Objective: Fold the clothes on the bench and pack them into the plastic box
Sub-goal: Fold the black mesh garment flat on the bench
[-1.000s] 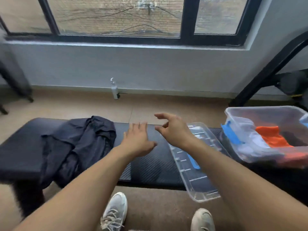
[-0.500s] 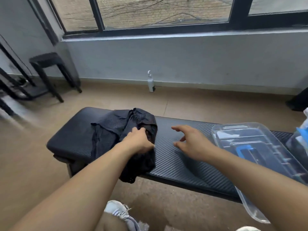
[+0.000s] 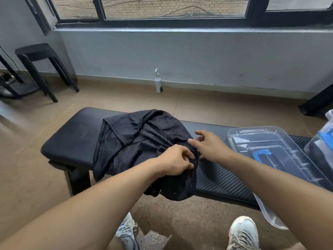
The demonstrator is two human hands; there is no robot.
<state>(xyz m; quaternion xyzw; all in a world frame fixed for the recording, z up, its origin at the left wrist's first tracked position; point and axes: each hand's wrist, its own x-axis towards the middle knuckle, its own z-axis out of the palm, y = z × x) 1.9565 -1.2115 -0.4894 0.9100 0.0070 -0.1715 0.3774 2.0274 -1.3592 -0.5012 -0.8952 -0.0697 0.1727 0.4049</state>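
Note:
A crumpled dark mesh garment (image 3: 137,139) lies on the black padded bench (image 3: 72,139), part of it hanging over the front edge. My left hand (image 3: 175,162) is closed on a fold at the garment's right side. My right hand (image 3: 210,144) hovers just right of it, fingers spread, fingertips touching the cloth's edge. The clear box lid (image 3: 281,159) with a blue clip lies flat on the bench to the right. Only a corner of the plastic box (image 3: 324,141) shows at the right edge.
A white spray bottle (image 3: 158,83) stands on the floor by the wall behind the bench. A black stool (image 3: 39,64) is at the far left. A dark frame leg (image 3: 317,101) crosses the right side. My shoes (image 3: 243,233) are on the floor below.
The view swung left, away from the box. My left hand reached the garment and closed on it; my right hand moved left to the cloth's edge.

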